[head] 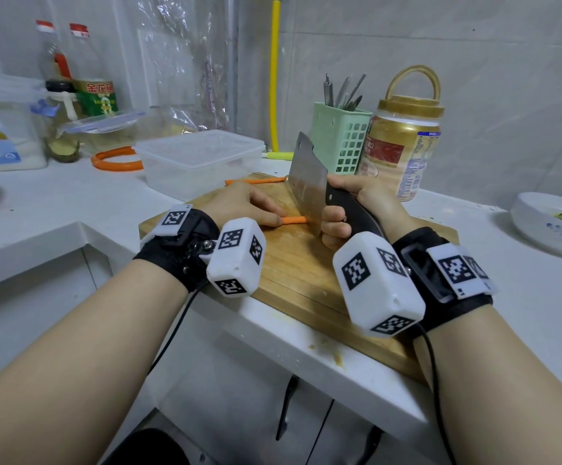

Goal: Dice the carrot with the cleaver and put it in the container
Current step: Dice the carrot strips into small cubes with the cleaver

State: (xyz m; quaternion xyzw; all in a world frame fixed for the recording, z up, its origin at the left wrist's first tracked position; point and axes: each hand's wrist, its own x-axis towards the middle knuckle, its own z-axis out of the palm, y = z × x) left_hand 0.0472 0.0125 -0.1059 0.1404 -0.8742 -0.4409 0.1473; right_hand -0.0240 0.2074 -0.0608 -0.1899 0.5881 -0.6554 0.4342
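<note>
Under cleaver (307,176), carrot strip (293,220) crosswise

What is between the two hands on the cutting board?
In the head view, the left hand and right hand are separated by the cleaver blade, set against a carrot strip on the cutting board.

Carrot stick (293,220): left end lay under left hand (239,203) fingers, right end behind cleaver (307,181) blade. Cleaver edge low end hid behind right hand (357,209). Second carrot strip (256,180) partly behind left hand. Jar (403,146) label print too small to read. Bowl (554,223) cut by right edge.
</note>
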